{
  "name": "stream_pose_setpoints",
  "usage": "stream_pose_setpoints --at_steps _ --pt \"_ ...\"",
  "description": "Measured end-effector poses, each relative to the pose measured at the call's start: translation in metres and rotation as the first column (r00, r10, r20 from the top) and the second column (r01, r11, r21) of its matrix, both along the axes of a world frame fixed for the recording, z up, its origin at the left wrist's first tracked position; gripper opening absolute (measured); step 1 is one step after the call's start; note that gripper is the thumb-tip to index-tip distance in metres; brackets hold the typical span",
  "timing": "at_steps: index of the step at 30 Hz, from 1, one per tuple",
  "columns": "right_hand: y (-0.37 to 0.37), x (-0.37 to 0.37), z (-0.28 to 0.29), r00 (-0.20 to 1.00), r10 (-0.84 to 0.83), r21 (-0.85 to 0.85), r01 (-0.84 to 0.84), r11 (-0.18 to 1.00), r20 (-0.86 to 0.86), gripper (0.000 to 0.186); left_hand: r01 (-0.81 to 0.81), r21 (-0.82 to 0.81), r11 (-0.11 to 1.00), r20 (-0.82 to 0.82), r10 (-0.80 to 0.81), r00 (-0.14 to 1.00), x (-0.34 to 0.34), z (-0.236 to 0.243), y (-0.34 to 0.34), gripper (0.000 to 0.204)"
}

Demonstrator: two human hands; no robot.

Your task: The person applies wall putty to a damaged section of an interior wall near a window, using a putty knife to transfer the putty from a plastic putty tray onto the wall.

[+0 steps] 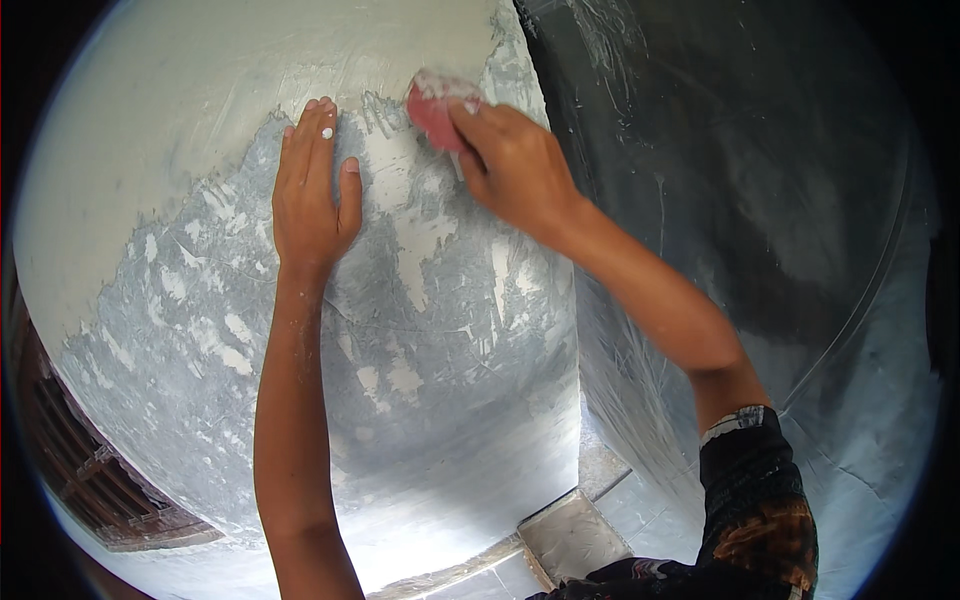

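A wall fills the middle and left, cream putty [190, 90] over its upper part and patchy grey plaster [330, 410] below. Against the grey surface my left hand [310, 215] lies flat, fingers stretched upward along the ragged putty edge. A white dab sits on one of its fingers. My right hand [525, 165] grips a pink-red putty scraper [432, 110] with whitish putty on its upper end. The scraper is at the wall, just right of my left fingertips, and slightly blurred. My fingers hide its lower right part.
The wall ends at a vertical edge on the right, beside a dark, smeared surface [750, 170]. Brown wooden bars in a frame [95, 465] stand at the lower left. Near the bottom, a square beige-grey panel [572, 535] lies by pale floor tiles [645, 515].
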State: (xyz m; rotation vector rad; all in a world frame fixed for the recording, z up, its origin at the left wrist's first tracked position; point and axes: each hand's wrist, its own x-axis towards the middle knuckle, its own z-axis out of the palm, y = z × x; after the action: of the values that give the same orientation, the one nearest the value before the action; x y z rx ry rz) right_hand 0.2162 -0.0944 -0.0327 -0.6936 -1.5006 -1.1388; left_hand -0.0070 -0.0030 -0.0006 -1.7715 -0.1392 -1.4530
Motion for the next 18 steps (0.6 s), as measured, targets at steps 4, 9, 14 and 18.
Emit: stream_pose_setpoints --at_steps 4,9,14,18 --pt "0.015 0.05 0.065 0.976 -0.171 0.051 0.179 0.982 -0.134 0.01 0.003 -0.004 1.0 0.002 -0.003 1.0 0.009 0.0 0.0 0.048" --pt "0.03 0.02 -0.006 0.983 -0.185 -0.156 0.183 0.971 0.003 0.016 -0.003 -0.002 1.0 0.003 0.003 1.0 -0.001 0.0 0.001 0.049" --pt "0.0 -0.005 -0.004 0.999 -0.038 -0.062 0.039 0.997 0.024 0.018 0.003 -0.005 1.0 -0.011 -0.003 1.0 0.0 -0.001 -0.001 0.049" --pt "0.018 0.037 0.066 0.981 -0.162 0.036 0.167 0.985 -0.106 0.015 0.008 -0.002 1.0 -0.011 -0.008 1.0 0.009 0.0 0.0 0.049"
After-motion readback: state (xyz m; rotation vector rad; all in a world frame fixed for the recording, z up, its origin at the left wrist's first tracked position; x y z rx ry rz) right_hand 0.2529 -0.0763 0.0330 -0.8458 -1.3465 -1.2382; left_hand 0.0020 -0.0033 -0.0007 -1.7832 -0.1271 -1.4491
